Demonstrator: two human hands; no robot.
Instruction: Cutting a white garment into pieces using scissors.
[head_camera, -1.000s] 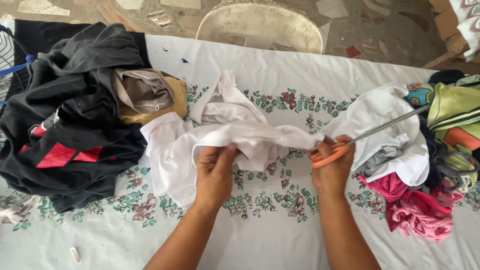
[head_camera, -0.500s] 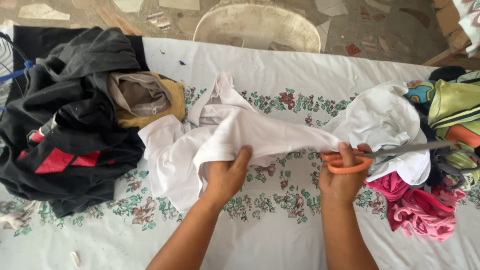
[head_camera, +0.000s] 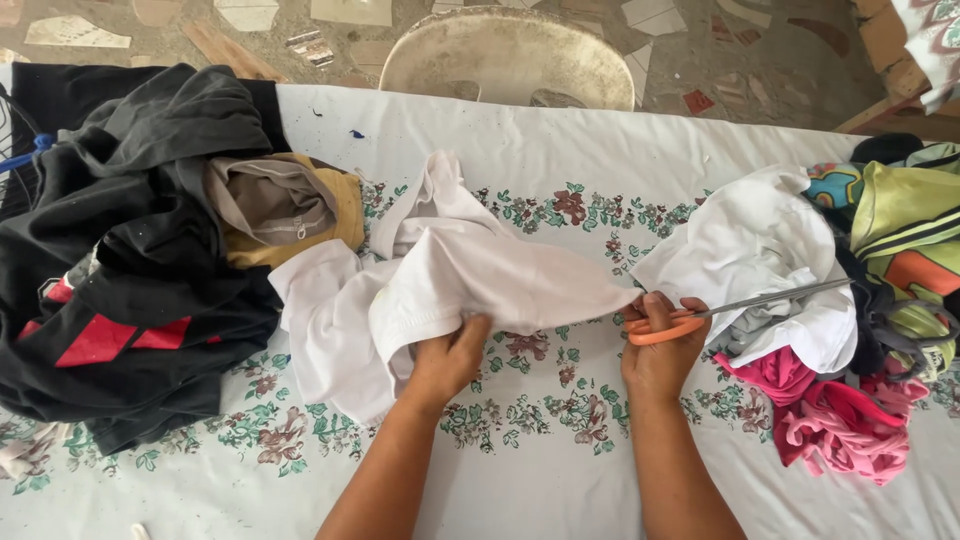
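The left hand (head_camera: 452, 358) grips a fold of the white garment (head_camera: 440, 285), fingers curled under its lower edge and thumb over the top; the cloth is bunched near the middle of the worktop (head_camera: 540, 470), and one corner of it is drawn out in a taper toward the right, its tip reaching the other hand. The right hand (head_camera: 662, 352) is closed through the orange handles of the scissors (head_camera: 735, 308); the grey blades point to the right and slightly upward, lying over a second white cloth (head_camera: 745, 250), and whether the blades are parted or together is hard to tell at this size. The two hands are near each other, with a patch of the flowered tablecloth showing between them; both forearms come up from the lower edge of the view.

To the left lies a heap of black clothing (head_camera: 130, 250) with red patches; a tan and mustard garment (head_camera: 285, 210) sits against its right side, just beside the white garment. At the right edge a pile of pink fabric (head_camera: 830, 415) lies below the second white cloth, and green and orange striped clothes (head_camera: 905, 225) lie above it; beyond the far edge of the worktop stands a round pale chair back (head_camera: 510, 55) on a stone-patterned floor (head_camera: 720, 50).
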